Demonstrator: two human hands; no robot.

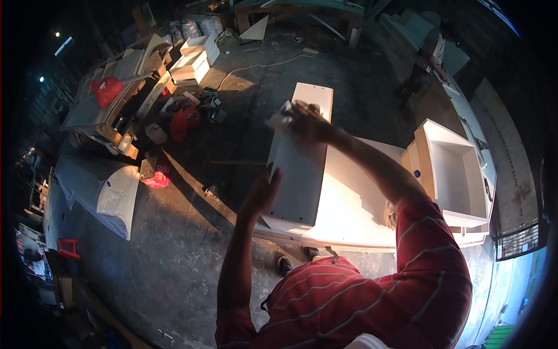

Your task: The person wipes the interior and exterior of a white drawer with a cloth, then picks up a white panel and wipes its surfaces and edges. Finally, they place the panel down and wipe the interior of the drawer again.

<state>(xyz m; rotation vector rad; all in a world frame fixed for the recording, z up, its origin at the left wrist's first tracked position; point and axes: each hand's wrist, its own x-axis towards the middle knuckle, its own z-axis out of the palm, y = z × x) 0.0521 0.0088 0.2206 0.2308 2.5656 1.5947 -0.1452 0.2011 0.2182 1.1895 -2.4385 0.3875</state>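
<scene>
A long white panel (298,180), with small dark holes near its ends, lies before me on a pale worktop (360,218). Near its far end, my right hand (311,123) is closed on a crumpled whitish cloth (280,118) pressed to the panel's face. Closer to me, my left hand (266,191) grips the panel's left edge, its thumb along the face and its other fingers mostly hidden.
To the right stands an open white box (453,168). Another person (430,55) bends over boards at the back right. A red tin (154,173), a covered sheet-draped stack (104,186) and white drawers (190,67) stand leftward. A cable (244,68) crosses the floor.
</scene>
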